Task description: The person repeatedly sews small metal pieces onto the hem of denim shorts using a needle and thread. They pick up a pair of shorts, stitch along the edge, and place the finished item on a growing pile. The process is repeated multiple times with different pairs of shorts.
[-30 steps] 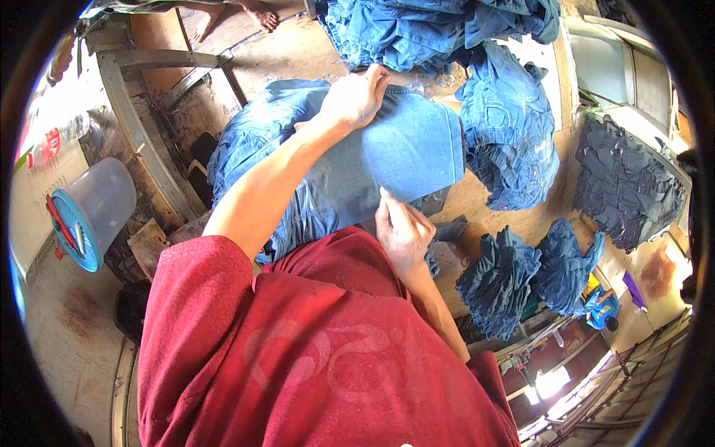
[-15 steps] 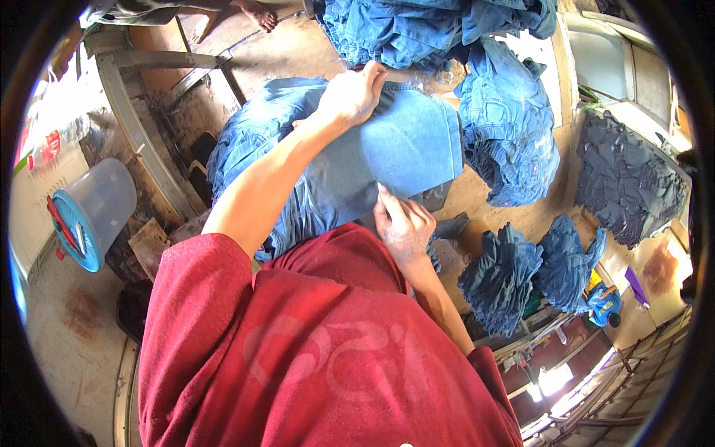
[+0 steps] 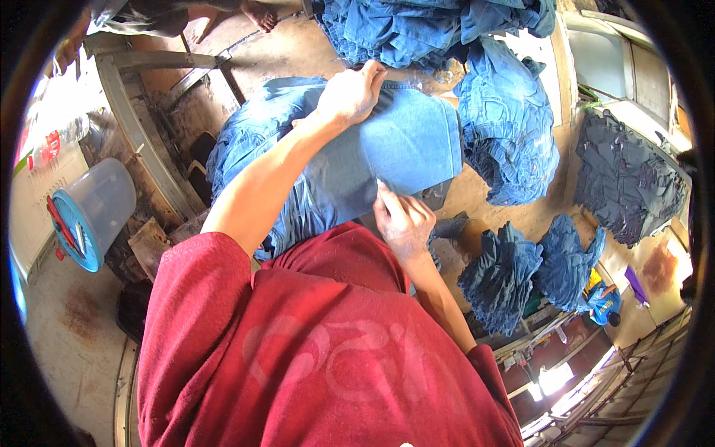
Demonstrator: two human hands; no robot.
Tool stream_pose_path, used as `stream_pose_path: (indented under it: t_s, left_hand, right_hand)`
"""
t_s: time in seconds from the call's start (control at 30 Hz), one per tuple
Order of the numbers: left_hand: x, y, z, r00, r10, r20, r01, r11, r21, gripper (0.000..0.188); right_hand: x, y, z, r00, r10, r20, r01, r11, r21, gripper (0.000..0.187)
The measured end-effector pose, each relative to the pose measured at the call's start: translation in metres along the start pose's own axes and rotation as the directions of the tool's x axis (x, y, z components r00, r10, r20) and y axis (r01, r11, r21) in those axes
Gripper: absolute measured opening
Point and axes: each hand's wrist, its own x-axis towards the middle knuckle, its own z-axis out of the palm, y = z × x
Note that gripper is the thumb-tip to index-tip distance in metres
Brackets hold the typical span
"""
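Observation:
A blue denim garment (image 3: 413,145), which looks like a jeans leg, lies spread across a denim heap in front of me. Its bright flat end points right; the part nearer my body is in shadow. My left hand (image 3: 354,97) reaches across it, fingers pinched at its far edge. Close to my body, my right hand (image 3: 404,223) is closed with thumb and fingertips on the near edge. Under and left of the garment bulges the rumpled denim heap (image 3: 257,123). Whether anything small is between my fingertips is hidden.
More denim piles stand at the far side (image 3: 417,33) and right (image 3: 510,123). Two denim bundles (image 3: 499,276) lie nearer right, with a dark clothing stack (image 3: 625,179) beyond. Left are a metal frame (image 3: 141,127) and a clear tub (image 3: 108,201) with blue rim. Another person's bare foot (image 3: 259,15) shows far left.
My right hand has shifted very slightly at the garment's near edge. My left hand stays at the far edge, and the garment lies almost the same.

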Motion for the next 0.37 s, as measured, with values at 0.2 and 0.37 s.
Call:
stream_pose_path:
  t_s: [0.2,0.37]
  left_hand:
    - [0.002,0.002,-0.003,0.999,-0.032,0.022,0.032,0.999,0.025,0.026]
    - [0.003,0.003,-0.004,0.998,-0.041,0.038,0.040,0.999,0.031,0.027]
  right_hand:
    - [0.006,0.004,0.010,0.997,0.035,-0.071,-0.029,0.996,0.081,0.014]
    - [0.009,0.004,0.010,0.998,-0.035,-0.055,0.034,0.999,-0.017,0.012]
